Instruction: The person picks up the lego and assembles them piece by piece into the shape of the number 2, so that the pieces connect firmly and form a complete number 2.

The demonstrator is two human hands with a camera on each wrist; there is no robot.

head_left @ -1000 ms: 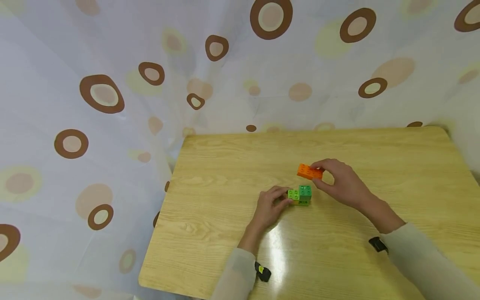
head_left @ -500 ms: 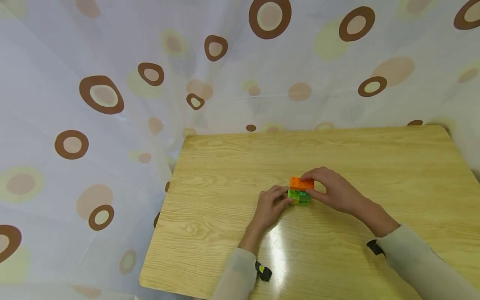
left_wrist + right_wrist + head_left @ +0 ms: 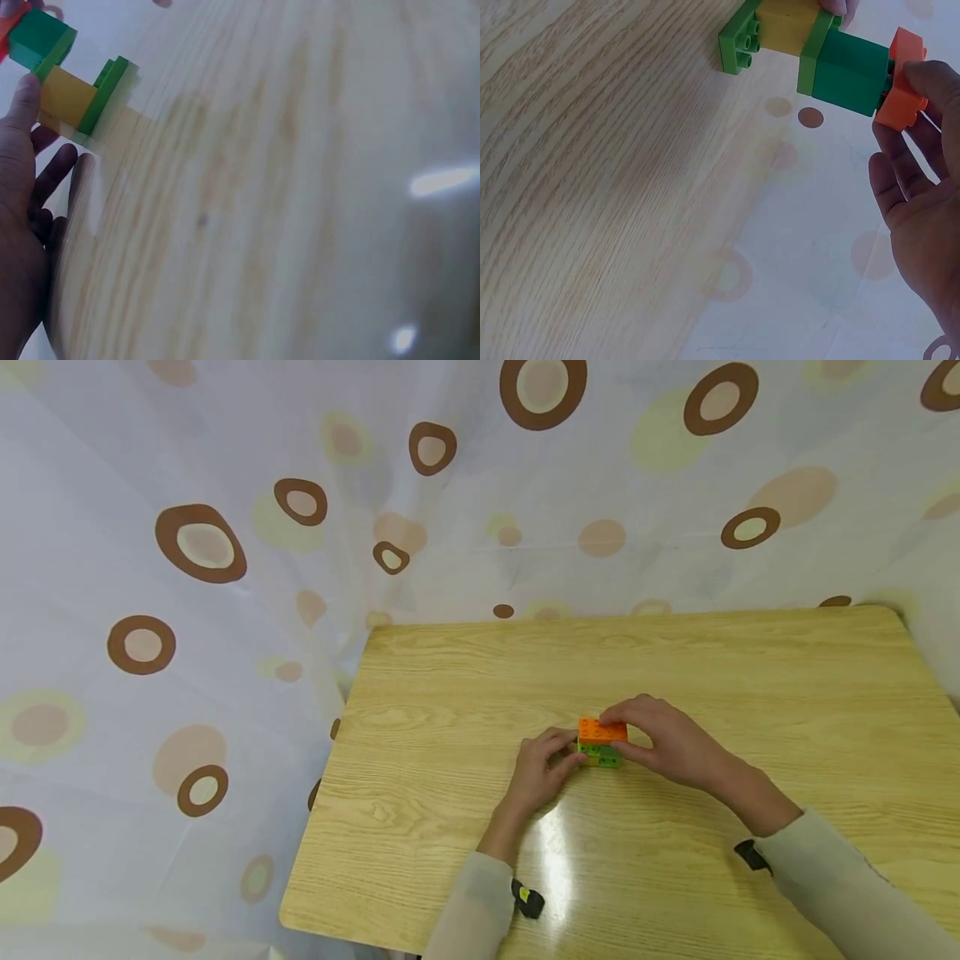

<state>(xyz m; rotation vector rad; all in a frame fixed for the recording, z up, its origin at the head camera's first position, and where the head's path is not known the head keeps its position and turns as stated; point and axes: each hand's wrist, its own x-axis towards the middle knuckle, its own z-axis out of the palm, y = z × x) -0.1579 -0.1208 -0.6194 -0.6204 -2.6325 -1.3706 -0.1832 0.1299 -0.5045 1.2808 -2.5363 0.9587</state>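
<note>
My right hand (image 3: pixel 667 739) pinches an orange toy building brick (image 3: pixel 590 732) between thumb and fingers. This brick lies across the top of a stack, tilted against the dark green brick (image 3: pixel 851 71), whose studs partly show beneath it in the right wrist view. Below come a light green brick (image 3: pixel 815 56), a yellow brick (image 3: pixel 786 22) and another light green brick (image 3: pixel 736 41) on the table. From the left side, my left hand (image 3: pixel 536 772) holds the stack, with a fingertip at the yellow brick and upper light green one in the left wrist view.
The stack stands on a wooden table (image 3: pixel 420 827) with rounded corners. A white curtain (image 3: pixel 465 527) with brown and beige spots hangs behind the table and along its left side. Light glares off the tabletop near the left forearm.
My right hand has brought the orange brick left and down from beside the stack onto its top. My left hand has stayed at the stack. The view has shifted slightly.
</note>
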